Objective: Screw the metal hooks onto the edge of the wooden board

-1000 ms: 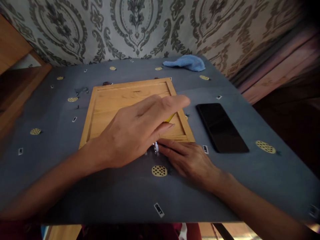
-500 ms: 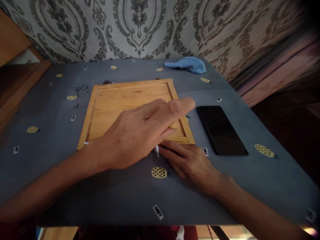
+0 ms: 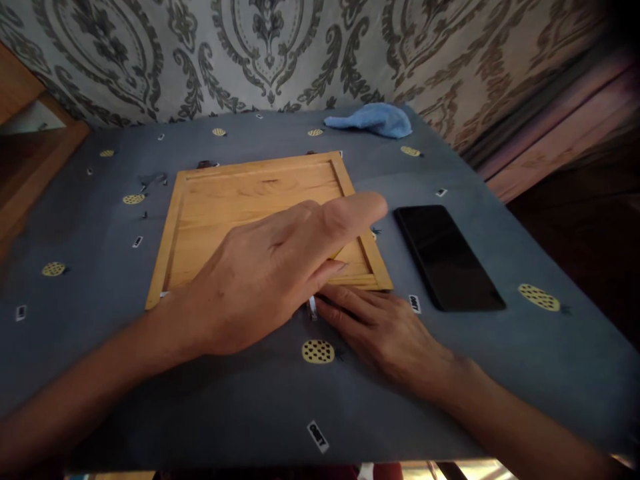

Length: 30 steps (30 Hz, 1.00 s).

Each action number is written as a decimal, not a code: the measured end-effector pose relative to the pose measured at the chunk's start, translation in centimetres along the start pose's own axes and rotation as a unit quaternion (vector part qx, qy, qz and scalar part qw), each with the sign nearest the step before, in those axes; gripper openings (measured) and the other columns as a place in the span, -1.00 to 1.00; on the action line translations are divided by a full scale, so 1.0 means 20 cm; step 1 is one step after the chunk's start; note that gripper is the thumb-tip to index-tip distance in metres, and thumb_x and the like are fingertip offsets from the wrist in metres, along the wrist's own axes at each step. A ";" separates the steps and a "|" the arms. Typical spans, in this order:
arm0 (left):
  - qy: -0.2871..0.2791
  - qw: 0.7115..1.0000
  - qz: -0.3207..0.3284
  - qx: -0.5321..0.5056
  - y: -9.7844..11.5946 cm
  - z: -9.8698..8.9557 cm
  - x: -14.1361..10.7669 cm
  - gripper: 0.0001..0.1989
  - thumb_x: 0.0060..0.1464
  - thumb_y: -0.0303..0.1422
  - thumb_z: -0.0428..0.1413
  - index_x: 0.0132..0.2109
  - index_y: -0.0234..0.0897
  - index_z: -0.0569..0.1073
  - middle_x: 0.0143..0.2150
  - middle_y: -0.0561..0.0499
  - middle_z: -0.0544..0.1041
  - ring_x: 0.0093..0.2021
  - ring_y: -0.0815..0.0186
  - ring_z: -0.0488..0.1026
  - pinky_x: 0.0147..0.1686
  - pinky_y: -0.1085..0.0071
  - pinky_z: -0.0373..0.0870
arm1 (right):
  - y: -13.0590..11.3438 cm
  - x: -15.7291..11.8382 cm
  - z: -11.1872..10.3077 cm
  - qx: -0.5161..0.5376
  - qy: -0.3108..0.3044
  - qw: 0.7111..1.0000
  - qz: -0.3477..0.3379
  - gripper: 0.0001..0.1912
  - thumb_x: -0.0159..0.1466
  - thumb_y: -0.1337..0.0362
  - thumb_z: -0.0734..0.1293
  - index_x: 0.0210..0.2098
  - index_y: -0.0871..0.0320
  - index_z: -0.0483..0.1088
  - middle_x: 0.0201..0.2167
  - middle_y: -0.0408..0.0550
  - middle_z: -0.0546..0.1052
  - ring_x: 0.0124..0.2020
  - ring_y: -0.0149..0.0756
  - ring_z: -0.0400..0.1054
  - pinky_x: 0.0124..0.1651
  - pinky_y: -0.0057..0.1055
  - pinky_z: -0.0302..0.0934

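As the left hand (image 3: 265, 273) clasps something yellow (image 3: 338, 254), the right (image 3: 387, 327) lies palm-down, hold unclear.

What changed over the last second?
Little: the left hand shifted slightly rightward over the wooden board, hiding more of the yellow object between its fingers. No visible grab or release. Right hand stayed by the metal piece; board, phone and blue cloth unchanged.

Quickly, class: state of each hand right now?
Left hand: closed around a yellow thing, mostly hidden.
Right hand: fingers beside a metal piece; grip cannot be told.
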<state>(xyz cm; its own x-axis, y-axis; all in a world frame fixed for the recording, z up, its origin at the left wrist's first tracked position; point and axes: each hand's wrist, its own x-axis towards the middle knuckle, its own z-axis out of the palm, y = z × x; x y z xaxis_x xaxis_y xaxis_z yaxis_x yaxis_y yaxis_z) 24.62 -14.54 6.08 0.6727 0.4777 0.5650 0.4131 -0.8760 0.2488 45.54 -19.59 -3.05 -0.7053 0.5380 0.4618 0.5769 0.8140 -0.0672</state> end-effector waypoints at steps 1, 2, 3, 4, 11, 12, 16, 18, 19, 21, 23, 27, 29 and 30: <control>0.000 1.000 -0.001 -0.002 0.00 0.00 0.00 -0.65 0.23 -0.55 0.08 0.14 -0.29 0.32 -0.05 0.05 0.59 -0.09 0.35 0.60 -0.12 0.51 0.58 | 0.00 0.00 0.00 0.002 -0.002 1.000 -0.004 -0.68 0.40 0.47 0.13 -0.03 0.28 0.49 0.00 0.14 0.58 -0.14 -0.22 0.54 -0.18 -0.31 0.49; 0.001 1.000 -0.001 -0.004 -0.01 0.00 0.00 -0.64 0.21 -0.55 0.10 0.14 -0.31 0.33 0.00 0.03 0.59 -0.05 0.33 0.60 -0.08 0.51 0.58 | 0.00 -0.01 0.00 0.007 -0.004 1.000 -0.007 -0.68 0.40 0.48 0.14 -0.02 0.28 0.48 0.02 0.16 0.57 -0.12 -0.21 0.54 -0.16 -0.30 0.49; 0.003 1.000 0.001 -0.005 -0.01 0.00 0.00 -0.62 0.20 -0.54 0.13 0.15 -0.32 0.34 0.05 0.01 0.57 -0.01 0.30 0.58 -0.03 0.51 0.58 | 0.01 -0.01 0.00 0.014 -0.006 1.000 -0.009 -0.68 0.40 0.48 0.14 -0.01 0.28 0.48 0.04 0.17 0.56 -0.10 -0.19 0.53 -0.14 -0.28 0.50; 0.007 1.000 0.003 -0.006 -0.02 0.00 -0.01 -0.61 0.18 -0.51 0.16 0.15 -0.31 0.35 0.09 0.00 0.56 0.04 0.28 0.57 0.02 0.50 0.58 | 0.01 -0.01 -0.01 0.020 -0.009 1.000 -0.011 -0.67 0.39 0.48 0.14 -0.01 0.29 0.48 0.05 0.19 0.55 -0.08 -0.17 0.53 -0.13 -0.27 0.50; 0.013 0.998 -0.057 -0.029 -0.03 0.00 -0.02 -0.59 0.25 -0.39 0.13 0.19 -0.06 0.28 0.16 0.11 0.51 0.10 0.30 0.52 -0.07 0.44 0.63 | 0.02 -0.01 -0.02 0.039 -0.035 0.999 -0.003 -0.66 0.37 0.50 0.16 0.02 0.29 0.49 0.13 0.20 0.50 -0.02 -0.14 0.52 -0.07 -0.22 0.51; 0.009 0.997 -0.068 -0.041 -0.03 0.00 -0.02 -0.58 0.25 -0.41 0.12 0.19 -0.02 0.27 0.16 0.11 0.51 0.03 0.32 0.55 -0.17 0.44 0.65 | 0.02 -0.01 -0.02 0.043 -0.037 0.998 0.000 -0.65 0.37 0.50 0.16 0.03 0.27 0.48 0.14 0.18 0.50 -0.02 -0.15 0.51 -0.07 -0.22 0.51; 0.009 0.994 -0.087 -0.061 -0.04 -0.01 -0.01 -0.59 0.23 -0.46 0.12 0.17 -0.01 0.29 0.13 0.09 0.52 -0.15 0.36 0.59 -0.26 0.43 0.65 | 0.02 -0.01 -0.03 0.046 -0.034 0.998 0.001 -0.63 0.38 0.51 0.13 0.03 0.25 0.49 0.12 0.15 0.51 -0.07 -0.19 0.53 -0.13 -0.26 0.53; 0.005 0.995 -0.079 -0.065 -0.04 -0.02 0.00 -0.58 0.22 -0.48 0.12 0.16 0.00 0.32 0.14 0.10 0.50 -0.09 0.38 0.57 -0.25 0.48 0.64 | 0.02 0.00 -0.03 0.039 -0.030 0.999 -0.001 -0.63 0.40 0.50 0.11 -0.01 0.25 0.50 0.08 0.14 0.54 -0.10 -0.21 0.54 -0.14 -0.28 0.53; 0.001 0.995 -0.075 -0.071 -0.04 -0.02 0.00 -0.56 0.21 -0.51 0.12 0.15 0.03 0.34 0.16 0.12 0.48 -0.06 0.39 0.55 -0.23 0.51 0.63 | 0.02 0.00 -0.03 0.036 -0.027 0.999 -0.001 -0.62 0.41 0.50 0.09 -0.02 0.25 0.50 0.07 0.13 0.55 -0.11 -0.22 0.54 -0.15 -0.30 0.53; -0.013 0.994 -0.071 -0.087 -0.04 -0.03 -0.01 -0.52 0.20 -0.56 0.11 0.14 0.11 0.36 0.18 0.16 0.44 -0.01 0.42 0.51 -0.19 0.53 0.62 | 0.03 0.00 -0.03 0.034 -0.022 0.999 0.001 -0.60 0.43 0.48 0.06 -0.02 0.25 0.50 0.06 0.11 0.56 -0.10 -0.24 0.54 -0.13 -0.32 0.52; -0.023 0.993 -0.070 -0.095 -0.04 -0.03 -0.01 -0.50 0.21 -0.57 0.10 0.14 0.15 0.36 0.20 0.19 0.41 0.00 0.41 0.50 -0.17 0.48 0.62 | 0.03 0.00 -0.02 0.033 -0.020 0.999 0.001 -0.60 0.44 0.47 0.05 0.00 0.24 0.49 0.07 0.09 0.56 -0.10 -0.26 0.54 -0.12 -0.33 0.52; -0.011 0.993 -0.077 -0.087 -0.03 -0.03 -0.01 -0.55 0.24 -0.50 0.10 0.18 0.06 0.32 0.16 0.14 0.47 -0.01 0.36 0.52 -0.22 0.44 0.62 | 0.03 -0.01 -0.01 0.045 -0.018 0.999 0.001 -0.65 0.41 0.47 0.12 0.01 0.24 0.48 0.12 0.13 0.52 -0.07 -0.23 0.52 -0.09 -0.29 0.52; 0.007 0.995 -0.078 -0.065 -0.03 -0.02 -0.01 -0.60 0.24 -0.45 0.12 0.17 0.00 0.33 0.10 0.09 0.52 -0.05 0.34 0.55 -0.27 0.43 0.62 | 0.02 -0.02 -0.01 0.052 -0.024 0.998 0.005 -0.65 0.39 0.49 0.14 0.03 0.25 0.48 0.14 0.15 0.50 -0.07 -0.20 0.52 -0.10 -0.26 0.52; 0.017 0.996 -0.075 -0.049 -0.03 -0.01 -0.01 -0.62 0.24 -0.43 0.13 0.16 -0.01 0.33 0.08 0.09 0.54 -0.06 0.33 0.56 -0.28 0.42 0.62 | 0.02 -0.02 -0.01 0.052 -0.025 0.998 0.006 -0.64 0.38 0.50 0.14 0.04 0.24 0.47 0.14 0.15 0.50 -0.08 -0.20 0.52 -0.11 -0.25 0.52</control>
<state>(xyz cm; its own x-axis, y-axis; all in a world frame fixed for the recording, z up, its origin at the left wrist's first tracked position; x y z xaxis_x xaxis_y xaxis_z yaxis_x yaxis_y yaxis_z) 24.03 -14.16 5.98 0.5870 0.6018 0.5415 0.4435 -0.7986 0.4069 46.12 -19.44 -3.14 -0.7204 0.5556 0.4152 0.5414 0.8246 -0.1641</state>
